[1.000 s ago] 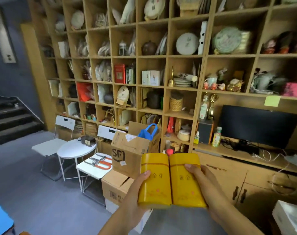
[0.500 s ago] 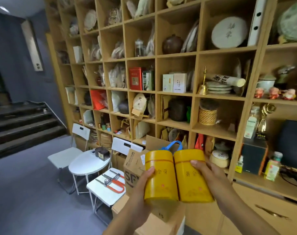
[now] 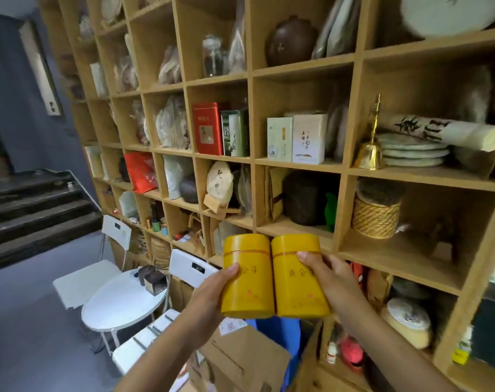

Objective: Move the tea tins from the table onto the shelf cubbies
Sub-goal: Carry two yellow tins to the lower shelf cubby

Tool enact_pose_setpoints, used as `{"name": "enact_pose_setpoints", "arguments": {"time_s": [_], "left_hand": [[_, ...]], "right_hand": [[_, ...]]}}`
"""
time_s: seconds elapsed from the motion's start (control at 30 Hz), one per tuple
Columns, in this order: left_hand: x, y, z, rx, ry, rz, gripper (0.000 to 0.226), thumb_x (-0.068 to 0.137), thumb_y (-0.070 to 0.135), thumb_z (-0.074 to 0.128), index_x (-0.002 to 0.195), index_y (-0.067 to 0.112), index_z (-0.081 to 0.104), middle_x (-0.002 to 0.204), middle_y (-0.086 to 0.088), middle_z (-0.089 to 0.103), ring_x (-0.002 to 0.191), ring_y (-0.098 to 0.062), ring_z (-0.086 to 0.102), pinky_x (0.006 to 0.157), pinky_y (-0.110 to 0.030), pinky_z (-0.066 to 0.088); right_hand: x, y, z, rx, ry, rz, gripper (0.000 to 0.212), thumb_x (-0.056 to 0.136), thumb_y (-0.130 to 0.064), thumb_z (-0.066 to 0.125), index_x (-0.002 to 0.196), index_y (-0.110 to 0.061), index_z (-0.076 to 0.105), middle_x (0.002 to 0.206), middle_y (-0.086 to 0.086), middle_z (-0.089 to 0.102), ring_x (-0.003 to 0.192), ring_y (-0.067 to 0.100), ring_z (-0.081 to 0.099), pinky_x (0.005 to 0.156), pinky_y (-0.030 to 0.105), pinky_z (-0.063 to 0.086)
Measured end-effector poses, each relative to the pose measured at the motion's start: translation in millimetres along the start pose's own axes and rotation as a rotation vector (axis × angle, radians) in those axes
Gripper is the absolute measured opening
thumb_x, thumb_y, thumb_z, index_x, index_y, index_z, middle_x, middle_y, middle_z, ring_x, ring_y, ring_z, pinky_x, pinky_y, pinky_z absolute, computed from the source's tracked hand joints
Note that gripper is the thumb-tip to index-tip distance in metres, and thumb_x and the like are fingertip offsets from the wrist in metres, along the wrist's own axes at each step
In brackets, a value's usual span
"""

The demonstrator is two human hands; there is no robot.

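Hands grip two upright yellow cylindrical tea tins pressed side by side: left hand point(image 3: 209, 295) clasps left tin point(image 3: 246, 275), right hand point(image 3: 328, 275) clasps right tin point(image 3: 297, 275), wooden shelf cubbies point(image 3: 339, 171) just beyond.

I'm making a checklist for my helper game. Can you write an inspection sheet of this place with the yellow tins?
Surface: wooden shelf cubbies; cubby beside the woven basket has bare space.
Job's things: left yellow tin and right yellow tin, upright, side by side, off the shelf.
Clutter: red tin, brass bell, dark jar.
Hands: left hand and right hand each hold one tin.
Cables: nothing seen.
Surroundings: round white table, stairs, cardboard box.
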State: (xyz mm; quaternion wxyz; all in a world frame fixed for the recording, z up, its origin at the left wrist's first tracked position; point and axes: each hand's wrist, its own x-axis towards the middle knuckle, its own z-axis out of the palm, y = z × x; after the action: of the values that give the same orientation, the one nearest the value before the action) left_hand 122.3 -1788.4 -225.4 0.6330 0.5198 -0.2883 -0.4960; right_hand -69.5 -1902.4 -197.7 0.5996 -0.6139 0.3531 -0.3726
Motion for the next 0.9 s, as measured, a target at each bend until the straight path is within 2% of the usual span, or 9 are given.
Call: {"name": "enact_pose_setpoints", "arguments": {"time_s": [0.07, 0.17, 0.27, 0.33, 0.5, 0.67, 0.73, 0.8, 0.9], "left_hand": [[35.2, 3.9, -2.8, 0.023, -0.02, 0.002, 0.054, 0.067, 0.054, 0.067, 0.114, 0.031, 0.053, 0.112, -0.004, 0.074, 0.103, -0.028, 0.07, 0.083, -0.041, 0.056], [81.1, 11.0, -5.3, 0.081, -0.062, -0.017, 0.096, 0.039, 0.064, 0.086, 0.121, 0.029, 0.05, 0.112, -0.003, 0.074, 0.102, -0.027, 0.071, 0.081, -0.039, 0.057], [119.8, 14.5, -5.1, 0.145, -0.13, -0.003, 0.102, 0.03, 0.064, 0.088, 0.12, 0.032, 0.052, 0.111, 0.0, 0.074, 0.099, -0.023, 0.072, 0.075, -0.036, 0.059], [144.3, 13.8, -4.6, 0.158, -0.149, -0.012, 0.103, 0.035, 0.063, 0.089, 0.124, 0.032, 0.05, 0.117, -0.002, 0.071, 0.103, -0.025, 0.07, 0.079, -0.039, 0.059], [206.3, 11.4, -14.0, 0.177, -0.177, -0.004, 0.074, 0.065, 0.046, 0.077, 0.131, 0.028, 0.048, 0.12, -0.003, 0.067, 0.106, -0.026, 0.067, 0.085, -0.042, 0.057], [263.4, 29.2, -33.1, 0.299, -0.304, 0.055, 0.088, 0.055, 0.054, 0.08, 0.134, 0.035, 0.045, 0.129, 0.003, 0.06, 0.113, -0.022, 0.061, 0.088, -0.039, 0.054], [286.2, 36.1, -39.5, 0.338, -0.341, 0.074, 0.097, 0.052, 0.057, 0.081, 0.138, 0.035, 0.04, 0.131, 0.005, 0.057, 0.114, -0.02, 0.059, 0.087, -0.037, 0.054], [310.0, 40.5, -46.2, 0.376, -0.37, 0.071, 0.106, 0.05, 0.058, 0.084, 0.142, 0.034, 0.035, 0.133, 0.005, 0.055, 0.117, -0.019, 0.058, 0.094, -0.043, 0.053], [343.5, 44.7, -54.7, 0.391, -0.437, 0.081, 0.109, 0.051, 0.052, 0.088, 0.143, 0.032, 0.034, 0.137, 0.003, 0.053, 0.122, -0.019, 0.055, 0.105, -0.049, 0.045]], "right_hand": [[30.2, 3.5, -2.8, 0.02, 0.0, 0.004, 0.042, 0.081, -0.044, 0.064, 0.116, -0.025, 0.055, 0.104, 0.003, 0.068, 0.089, 0.02, 0.068, 0.066, 0.031, 0.054], [67.0, 12.4, -6.4, 0.015, 0.023, 0.013, 0.069, 0.064, -0.056, 0.066, 0.124, -0.023, 0.051, 0.111, 0.003, 0.066, 0.096, 0.023, 0.067, 0.079, 0.041, 0.057], [94.7, 18.5, -9.1, -0.017, 0.051, 0.016, 0.083, 0.057, -0.065, 0.073, 0.127, -0.027, 0.048, 0.115, 0.0, 0.064, 0.098, 0.02, 0.066, 0.081, 0.042, 0.057], [110.2, 23.0, -9.8, -0.03, 0.086, 0.016, 0.081, 0.057, -0.063, 0.075, 0.125, -0.029, 0.047, 0.114, -0.002, 0.063, 0.097, 0.019, 0.065, 0.076, 0.038, 0.056], [145.6, 36.5, -5.3, -0.005, 0.211, 0.034, 0.063, 0.074, -0.044, 0.077, 0.125, -0.027, 0.045, 0.115, 0.0, 0.06, 0.098, 0.019, 0.062, 0.072, 0.033, 0.054], [182.3, 42.8, 12.3, -0.041, 0.335, 0.013, 0.054, 0.079, -0.026, 0.076, 0.123, -0.023, 0.045, 0.112, -0.001, 0.059, 0.095, 0.015, 0.061, 0.07, 0.029, 0.051], [200.7, 42.8, 18.4, -0.111, 0.385, 0.003, 0.058, 0.076, -0.027, 0.078, 0.124, -0.021, 0.046, 0.113, 0.0, 0.059, 0.098, 0.016, 0.06, 0.073, 0.031, 0.052], [220.2, 44.8, 21.4, -0.163, 0.43, -0.019, 0.062, 0.071, -0.032, 0.082, 0.122, -0.021, 0.048, 0.116, 0.0, 0.06, 0.101, 0.016, 0.061, 0.082, 0.036, 0.053], [245.4, 47.6, 25.3, -0.221, 0.468, -0.039, 0.059, 0.073, -0.028, 0.081, 0.12, -0.022, 0.047, 0.117, -0.004, 0.06, 0.103, 0.013, 0.06, 0.086, 0.037, 0.052]]}}
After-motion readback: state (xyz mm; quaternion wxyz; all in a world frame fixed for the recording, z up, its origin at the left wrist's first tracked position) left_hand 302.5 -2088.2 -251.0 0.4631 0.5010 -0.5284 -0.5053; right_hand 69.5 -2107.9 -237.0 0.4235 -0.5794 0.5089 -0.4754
